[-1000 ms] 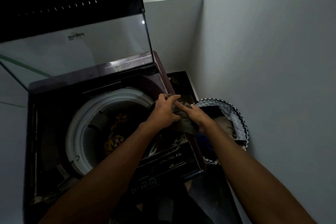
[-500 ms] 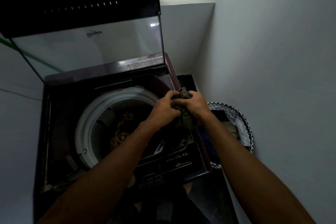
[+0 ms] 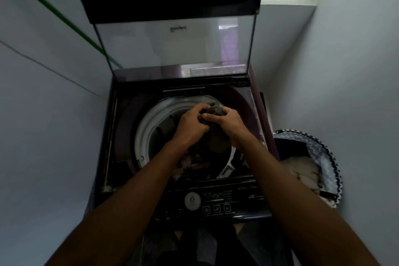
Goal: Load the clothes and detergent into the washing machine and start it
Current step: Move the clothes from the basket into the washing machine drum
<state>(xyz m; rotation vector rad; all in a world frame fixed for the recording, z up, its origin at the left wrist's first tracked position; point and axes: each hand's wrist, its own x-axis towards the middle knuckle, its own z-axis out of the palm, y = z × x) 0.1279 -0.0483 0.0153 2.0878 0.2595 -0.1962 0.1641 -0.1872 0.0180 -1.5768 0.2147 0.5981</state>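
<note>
Both hands, left (image 3: 192, 124) and right (image 3: 228, 122), grip a bunched dark garment (image 3: 213, 110) directly above the washer (image 3: 121, 136) drum (image 3: 143, 134), evidently positioned for dropping in. Basket (image 3: 332, 157) beside holds more clothes.

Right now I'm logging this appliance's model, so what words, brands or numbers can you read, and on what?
"6": on the round grey dial of the dark control panel.
Logo on the raised glass lid: too blurred to read.
Small print and button icons on the control panel: too small to read.
Nothing else legible.
</note>
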